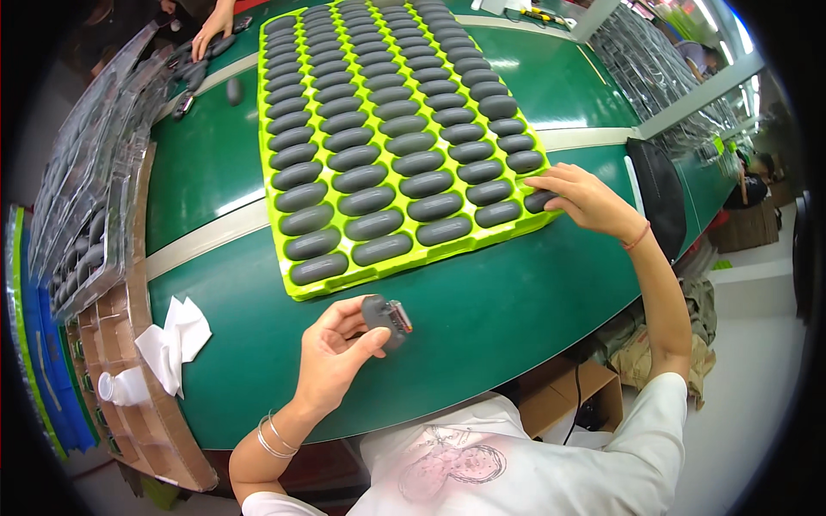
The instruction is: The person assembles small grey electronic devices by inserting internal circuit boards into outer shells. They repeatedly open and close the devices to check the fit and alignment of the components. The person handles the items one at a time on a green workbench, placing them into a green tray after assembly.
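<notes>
My left hand (340, 344) pinches a dark grey plastic casing (379, 320) above the front of the green table, with a small metallic part showing on its right side. My right hand (589, 199) is at the near right corner of a lime-green tray (422, 254). Its fingers close on a dark grey oval casing (539, 201) in the last pocket of the right-hand column. Rows of similar rounded grey casings (374, 224) fill the tray's pockets, lying crosswise.
Crumpled white tissue (176, 337) and a white bottle (123, 388) lie at the left, by a cardboard divider box (129, 421). Clear plastic trays (82, 215) stack behind them. Another person's hand (212, 33) touches loose grey pieces (196, 76) at the far left.
</notes>
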Demonstrator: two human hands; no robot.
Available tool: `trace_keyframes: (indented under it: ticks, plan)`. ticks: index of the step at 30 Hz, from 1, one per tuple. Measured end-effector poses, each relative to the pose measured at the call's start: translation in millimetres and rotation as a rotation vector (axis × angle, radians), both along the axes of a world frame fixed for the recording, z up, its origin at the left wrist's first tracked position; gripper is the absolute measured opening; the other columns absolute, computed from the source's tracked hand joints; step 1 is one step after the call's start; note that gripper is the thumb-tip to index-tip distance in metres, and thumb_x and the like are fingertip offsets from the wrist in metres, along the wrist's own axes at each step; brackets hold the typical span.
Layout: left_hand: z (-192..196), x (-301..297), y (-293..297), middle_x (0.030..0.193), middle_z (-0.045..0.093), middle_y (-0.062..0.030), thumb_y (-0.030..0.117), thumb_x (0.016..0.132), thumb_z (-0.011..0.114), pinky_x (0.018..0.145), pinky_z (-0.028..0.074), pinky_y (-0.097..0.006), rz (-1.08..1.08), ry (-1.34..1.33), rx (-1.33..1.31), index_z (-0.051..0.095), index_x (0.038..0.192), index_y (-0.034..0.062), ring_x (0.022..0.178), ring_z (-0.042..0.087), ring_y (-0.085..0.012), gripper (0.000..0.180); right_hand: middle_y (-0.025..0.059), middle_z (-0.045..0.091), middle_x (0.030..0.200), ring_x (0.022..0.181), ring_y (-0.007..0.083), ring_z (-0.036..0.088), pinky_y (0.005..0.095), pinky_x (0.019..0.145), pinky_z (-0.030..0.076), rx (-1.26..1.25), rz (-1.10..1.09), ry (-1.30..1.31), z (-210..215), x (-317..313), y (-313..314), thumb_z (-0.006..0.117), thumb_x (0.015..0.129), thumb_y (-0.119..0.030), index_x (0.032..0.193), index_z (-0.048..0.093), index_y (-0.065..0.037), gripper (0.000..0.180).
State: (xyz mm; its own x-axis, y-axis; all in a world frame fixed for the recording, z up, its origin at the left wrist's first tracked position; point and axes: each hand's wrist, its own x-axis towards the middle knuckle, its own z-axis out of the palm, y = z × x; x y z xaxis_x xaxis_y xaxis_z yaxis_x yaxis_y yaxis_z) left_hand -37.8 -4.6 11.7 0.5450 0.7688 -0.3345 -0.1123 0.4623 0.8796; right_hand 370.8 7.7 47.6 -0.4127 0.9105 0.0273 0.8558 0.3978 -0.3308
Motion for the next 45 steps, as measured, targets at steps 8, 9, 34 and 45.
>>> trace_keyframes:
  ticks: [8,9,34,45]
  plan:
    - [1,5,1,0.107,0.065,-0.0132,0.009,0.085,0.070,0.071,0.053,-0.026,0.004,0.003,0.008,0.052,0.121,-0.0040,0.094,0.063,-0.0158,0.042,0.0102,0.064,0.105,0.094,0.0199,0.063,0.0316,0.083,0.051,0.012,-0.314,0.481,4,0,-20,0.059,0.086,0.003,0.125,0.055,-0.002,0.040]
    - [1,4,0,0.107,0.065,-0.0134,0.009,0.085,0.070,0.071,0.053,-0.026,0.011,0.011,0.012,0.052,0.121,-0.0041,0.094,0.063,-0.0159,0.043,0.0100,0.063,0.107,0.096,0.0196,0.063,0.0316,0.083,0.052,-0.025,-0.360,0.674,2,-10,-21,0.059,0.087,0.001,0.126,0.055,-0.002,0.039]
    - [-4,2,5,0.109,0.064,-0.0123,0.011,0.086,0.071,0.068,0.053,-0.026,0.026,0.002,-0.033,0.050,0.125,-0.0051,0.093,0.063,-0.0146,0.048,0.0151,0.055,0.122,0.107,0.0256,0.062,0.0348,0.083,0.057,-0.762,-0.148,1.636,-23,-182,-31,0.068,0.085,-0.005,0.141,0.036,0.000,0.065]
    - [-3,-1,4,0.110,0.064,-0.0102,0.008,0.087,0.069,0.072,0.051,-0.025,-0.013,-0.030,-0.049,0.051,0.126,-0.0023,0.096,0.061,-0.0128,0.044,0.0124,0.057,0.116,0.112,0.0253,0.056,0.0372,0.094,0.050,-0.339,-0.025,1.390,-39,-182,-36,0.067,0.076,0.012,0.112,0.059,-0.004,0.040]
